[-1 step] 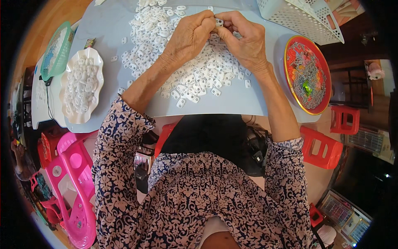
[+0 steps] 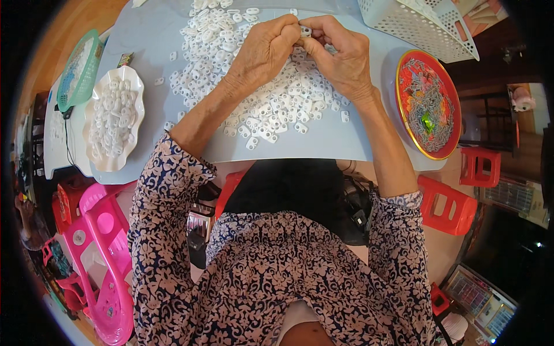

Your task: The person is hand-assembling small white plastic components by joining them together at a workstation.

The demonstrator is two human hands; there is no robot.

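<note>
White clip (image 2: pixel 306 31), a small plastic piece, sits pinched between the fingertips of both hands near the top centre of the frame, just above the pile (image 2: pixel 254 86) of like pieces. The left hand (image 2: pixel 266 51) has its grip clenched on the near side of the piece, thumb against curled fingers; the right hand (image 2: pixel 340 55) closes on it from the other side, so both grips are grasping the same piece and pressing toward each other. Judging from how things lie, the work is only partly through. The pile spreads loose over the grey worktop (image 2: pixel 323 141) from the top edge down past the wrists, and it holds far more pieces than anything else in view, so most seem yet to be handled. At the left of the frame a white scalloped dish (image 2: pixel 92 138) holds a modest heap of white pieces, which looks like the finished share, though I cannot tell whether they differ from the loose ones. At the right a round red tray (image 2: pixel 404 69) carries a layer of thin grey bits with a green scrap among them; it is still well covered, which suggests plenty of stock remains. A white basket (image 2: pixel 415 29) stands at the upper right, its contents not visible, and a green sieve (image 2: pixel 78 69) leans at the upper left.
</note>
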